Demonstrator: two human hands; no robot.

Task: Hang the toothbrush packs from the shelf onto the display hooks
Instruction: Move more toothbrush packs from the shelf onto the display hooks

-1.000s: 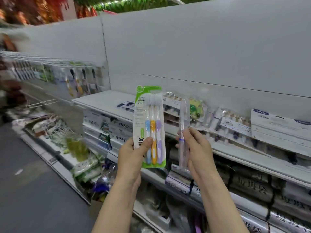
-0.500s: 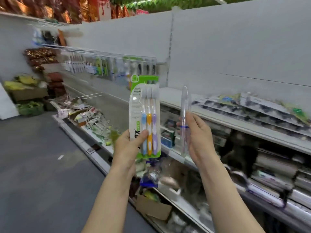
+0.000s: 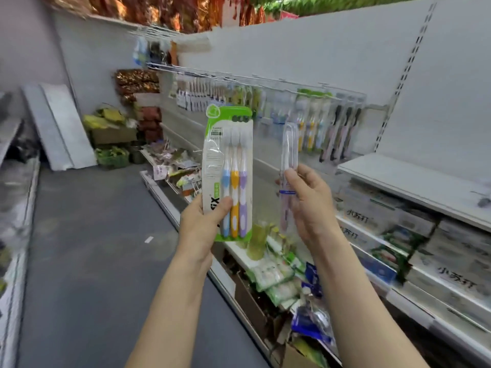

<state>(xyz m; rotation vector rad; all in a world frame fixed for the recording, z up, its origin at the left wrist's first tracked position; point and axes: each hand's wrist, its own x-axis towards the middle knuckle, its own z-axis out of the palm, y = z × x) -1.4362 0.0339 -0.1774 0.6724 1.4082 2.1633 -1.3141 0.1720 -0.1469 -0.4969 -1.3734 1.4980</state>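
Observation:
My left hand (image 3: 204, 221) grips the lower part of a green and white toothbrush pack (image 3: 228, 166) with three brushes in blue, orange and purple, held upright. My right hand (image 3: 310, 205) pinches a slim clear toothbrush case (image 3: 288, 160), seen edge-on and upright. Behind both packs runs a rail of display hooks (image 3: 265, 81) on the white back panel, with several toothbrush packs (image 3: 332, 128) hanging from it. Both packs are held in front of and below that rail, apart from it.
A white shelf (image 3: 398, 176) juts out at the right, with boxed goods (image 3: 385, 216) below it. Lower shelves hold loose packets (image 3: 271, 277) and a cardboard box. The grey aisle floor (image 3: 93, 248) stretches left, with crates of produce (image 3: 111, 144) at the far end.
The view has swung left along the aisle, so the hook rail with hanging packs now sits right behind my hands. Both hands keep their hold on the same packs.

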